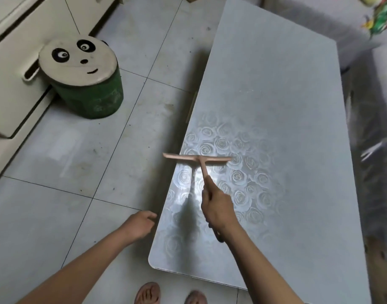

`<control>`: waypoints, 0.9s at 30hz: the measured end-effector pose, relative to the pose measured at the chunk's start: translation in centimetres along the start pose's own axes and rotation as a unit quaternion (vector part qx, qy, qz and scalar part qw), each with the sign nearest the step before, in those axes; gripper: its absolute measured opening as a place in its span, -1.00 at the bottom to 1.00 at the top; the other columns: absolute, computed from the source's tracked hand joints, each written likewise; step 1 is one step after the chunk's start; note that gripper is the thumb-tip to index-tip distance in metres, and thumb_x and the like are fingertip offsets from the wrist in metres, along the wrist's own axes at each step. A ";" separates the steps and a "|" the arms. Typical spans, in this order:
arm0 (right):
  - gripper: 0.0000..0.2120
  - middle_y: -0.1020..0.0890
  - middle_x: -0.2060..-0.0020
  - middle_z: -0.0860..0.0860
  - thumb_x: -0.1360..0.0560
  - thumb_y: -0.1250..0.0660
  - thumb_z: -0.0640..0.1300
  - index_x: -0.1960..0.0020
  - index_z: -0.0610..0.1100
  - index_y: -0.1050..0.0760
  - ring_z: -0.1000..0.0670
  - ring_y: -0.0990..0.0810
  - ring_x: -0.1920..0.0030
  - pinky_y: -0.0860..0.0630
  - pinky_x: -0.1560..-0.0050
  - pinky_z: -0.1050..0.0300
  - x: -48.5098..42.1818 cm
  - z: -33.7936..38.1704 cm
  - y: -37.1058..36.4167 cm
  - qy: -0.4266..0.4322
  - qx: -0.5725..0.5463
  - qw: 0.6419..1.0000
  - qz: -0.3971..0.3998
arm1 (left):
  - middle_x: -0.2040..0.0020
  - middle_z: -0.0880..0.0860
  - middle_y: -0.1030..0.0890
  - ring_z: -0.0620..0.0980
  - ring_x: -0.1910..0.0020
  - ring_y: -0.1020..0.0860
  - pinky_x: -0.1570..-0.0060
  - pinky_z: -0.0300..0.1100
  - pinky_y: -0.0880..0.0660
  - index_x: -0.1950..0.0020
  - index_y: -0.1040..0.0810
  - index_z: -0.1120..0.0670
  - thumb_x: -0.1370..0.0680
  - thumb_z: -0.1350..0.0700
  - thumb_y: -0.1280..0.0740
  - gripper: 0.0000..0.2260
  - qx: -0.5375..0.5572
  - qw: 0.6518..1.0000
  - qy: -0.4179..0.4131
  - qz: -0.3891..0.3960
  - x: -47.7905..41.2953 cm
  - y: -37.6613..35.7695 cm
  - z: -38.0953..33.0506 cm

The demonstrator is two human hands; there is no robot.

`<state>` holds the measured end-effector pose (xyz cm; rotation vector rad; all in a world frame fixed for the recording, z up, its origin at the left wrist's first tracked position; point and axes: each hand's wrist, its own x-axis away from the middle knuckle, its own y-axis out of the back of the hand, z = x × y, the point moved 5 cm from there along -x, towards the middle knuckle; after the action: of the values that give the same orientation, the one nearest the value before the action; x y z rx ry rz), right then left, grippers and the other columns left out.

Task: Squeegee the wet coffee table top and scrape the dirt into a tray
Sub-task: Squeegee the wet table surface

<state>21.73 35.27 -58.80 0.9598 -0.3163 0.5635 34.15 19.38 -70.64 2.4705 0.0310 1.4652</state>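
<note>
As the right hand point(218, 207) grips the squeegee point(197, 158) on the table point(275, 84), the empty left hand point(140, 224) hovers loose, panda stool point(78, 62) beyond.

Head view, sole camera: wide-angle, standing height, facing forward and steeply down along the bench point(275, 84); near end close; floor point(89, 161) at left, feet point(147, 292) at bottom edge.

grey tiled floor point(56, 216), panda stool point(83, 77), cream cabinet point(10, 62)
</note>
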 end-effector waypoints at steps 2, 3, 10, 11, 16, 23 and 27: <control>-0.44 -0.45 0.41 -0.02 -0.62 -0.01 -0.12 -0.48 0.36 0.02 -0.08 -0.42 0.38 -0.57 0.22 -0.14 2.5 -1.4 -0.2 0.004 -0.005 1.000 0.004 | -0.13 0.08 -0.59 0.06 -0.13 -0.56 0.07 -0.17 -0.48 -0.27 -0.51 0.10 -0.55 0.26 -0.19 -0.69 -0.019 1.000 0.004 0.005 0.2 0.3 -0.8; -0.45 -0.43 0.41 0.01 -0.63 -0.02 -0.10 -0.49 0.34 0.03 -0.06 -0.43 0.37 -0.56 0.21 -0.11 4.0 -2.3 -0.6 0.004 0.002 1.000 0.012 | -0.16 0.07 -0.58 0.05 -0.14 -0.56 0.07 -0.19 -0.47 -0.30 -0.50 0.09 -0.56 0.24 -0.19 -0.68 -0.026 1.000 0.006 0.006 0.4 0.5 -1.3; -0.39 -0.58 0.22 -0.11 -0.64 0.01 -0.11 -0.53 0.23 0.24 -0.14 -0.55 0.19 -0.45 0.16 0.01 -0.5 -2.4 -0.9 -0.010 0.051 0.998 -0.026 | -0.34 0.14 -0.49 0.09 -0.31 -0.46 -0.30 -0.16 -0.36 -0.40 -0.42 0.13 -0.59 0.22 -0.13 -0.63 -0.059 0.998 0.005 -0.021 -0.8 2.2 -4.8; -0.39 -0.59 0.21 -0.15 -0.64 0.01 -0.12 -0.53 0.23 0.25 -0.17 -0.56 0.18 -0.47 0.15 -0.01 -3.2 -1.6 -0.1 -0.008 0.047 0.998 -0.034 | -0.33 0.13 -0.50 0.06 -0.28 -0.48 -0.25 -0.19 -0.38 -0.41 -0.41 0.10 -0.60 0.20 -0.12 -0.63 -0.064 0.998 0.006 -0.024 -1.2 2.6 -5.6; -0.43 -0.59 0.18 -0.20 -0.63 0.01 -0.13 -0.54 0.22 0.13 -0.21 -0.55 0.15 -0.48 0.11 -0.04 -11.0 1.5 4.6 -0.004 0.050 0.998 -0.023 | -0.36 0.11 -0.48 0.04 -0.33 -0.45 -0.34 -0.18 -0.32 -0.44 -0.38 0.09 -0.61 0.18 -0.12 -0.62 -0.064 0.997 0.010 -0.039 -2.9 4.2 -8.8; -0.42 -0.59 0.10 -0.08 -0.63 0.01 -0.04 -0.52 0.26 0.21 -0.12 -0.58 0.07 -0.45 0.08 0.03 -5.6 -2.9 3.2 -0.014 0.054 0.998 0.026 | 0.08 0.08 -0.58 0.14 -0.11 -0.55 0.12 -0.23 -0.37 0.13 -0.47 0.06 -0.55 0.28 -0.11 -0.80 -0.091 0.995 -0.001 -0.029 -5.8 4.5 -14.4; -0.38 -0.55 0.16 -0.12 -0.62 0.00 -0.14 -0.54 0.18 0.24 -0.17 -0.56 0.11 -0.34 0.21 0.08 -13.3 -0.8 4.8 0.006 0.068 0.998 -0.015 | -0.01 0.22 -0.61 0.16 -0.12 -0.55 -0.07 -0.22 -0.43 -0.08 -0.57 0.18 -0.53 0.32 -0.15 -0.75 -0.058 0.997 0.002 -0.044 -7.7 5.1 -16.4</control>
<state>8.12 33.89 -62.55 1.0904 -0.2553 0.5694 15.57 16.85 -68.57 2.3430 0.0551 1.3958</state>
